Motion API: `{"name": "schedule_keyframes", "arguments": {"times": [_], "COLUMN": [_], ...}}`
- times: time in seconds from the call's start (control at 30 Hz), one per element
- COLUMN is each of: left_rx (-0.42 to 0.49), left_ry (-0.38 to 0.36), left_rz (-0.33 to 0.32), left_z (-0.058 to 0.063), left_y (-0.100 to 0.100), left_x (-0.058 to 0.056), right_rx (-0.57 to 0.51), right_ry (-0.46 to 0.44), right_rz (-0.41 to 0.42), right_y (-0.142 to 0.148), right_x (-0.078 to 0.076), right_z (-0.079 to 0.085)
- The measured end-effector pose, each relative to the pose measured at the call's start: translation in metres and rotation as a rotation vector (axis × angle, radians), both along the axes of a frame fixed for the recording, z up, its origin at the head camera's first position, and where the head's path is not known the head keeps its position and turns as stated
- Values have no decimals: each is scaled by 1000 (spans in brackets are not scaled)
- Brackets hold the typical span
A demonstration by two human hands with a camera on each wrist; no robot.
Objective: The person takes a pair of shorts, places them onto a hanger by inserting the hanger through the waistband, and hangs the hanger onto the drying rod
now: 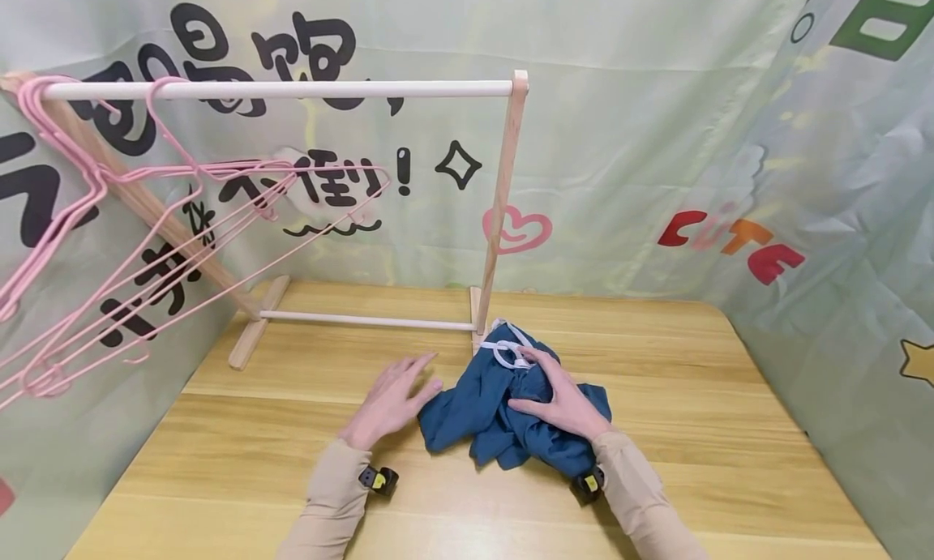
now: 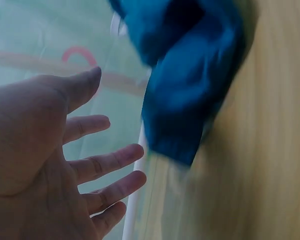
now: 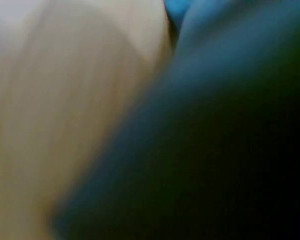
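A crumpled dark blue garment (image 1: 474, 406) with white cord-like bands (image 1: 511, 353) lies heaped on the table. On its right side rests my right hand (image 1: 565, 394), thumb and foremost finger spread wide over a bulge of cloth; the other fingers are hard to see. My left hand (image 1: 394, 394) hovers at the garment's left edge, fingers extended and holding nothing. The left wrist view shows that hand (image 2: 50, 155) palm side, fingers apart, beside the blurred blue cloth (image 2: 190, 75). Dark, blurred cloth (image 3: 205, 85) fills much of the right wrist view, where the hand is hidden.
Behind the garment stands a rack with a white top rail (image 1: 328, 89), wooden posts (image 1: 503, 203) and a lower white bar (image 1: 365, 321). Several pink hangers (image 1: 193, 171) hang at its left end. Printed curtains (image 1: 620, 138) surround the wooden table (image 1: 693, 398).
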State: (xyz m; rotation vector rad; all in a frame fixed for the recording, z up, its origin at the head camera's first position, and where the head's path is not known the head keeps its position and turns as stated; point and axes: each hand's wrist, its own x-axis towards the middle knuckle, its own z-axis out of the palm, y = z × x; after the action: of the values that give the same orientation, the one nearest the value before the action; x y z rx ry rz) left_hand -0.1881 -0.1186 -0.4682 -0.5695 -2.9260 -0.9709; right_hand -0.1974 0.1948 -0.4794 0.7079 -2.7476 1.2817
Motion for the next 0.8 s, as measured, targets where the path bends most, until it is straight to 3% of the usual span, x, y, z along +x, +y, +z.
{"name": "schedule_keyframes", "arguments": {"times": [0.17, 0.3, 0.43, 0.6, 0.8], "left_rx": [5, 23, 33, 40, 87], "left_ry": [7, 58, 98, 93, 129], "left_rz": [-87, -127, -117, -118, -77], "left_z": [-4, -6, -6, -7, -7], "left_y": [18, 27, 30, 31, 30], "left_x": [4, 5, 6, 6, 4], "right_rx": [-7, -1, 27, 103, 97], "right_ry": [-25, -42, -120, -217, -151], "right_rz": [-31, -121, -194, -186, -185], "right_y": [10, 19, 26, 32, 37], "right_x": [5, 7, 9, 12, 11], "right_z": [6, 11, 17, 22, 25]}}
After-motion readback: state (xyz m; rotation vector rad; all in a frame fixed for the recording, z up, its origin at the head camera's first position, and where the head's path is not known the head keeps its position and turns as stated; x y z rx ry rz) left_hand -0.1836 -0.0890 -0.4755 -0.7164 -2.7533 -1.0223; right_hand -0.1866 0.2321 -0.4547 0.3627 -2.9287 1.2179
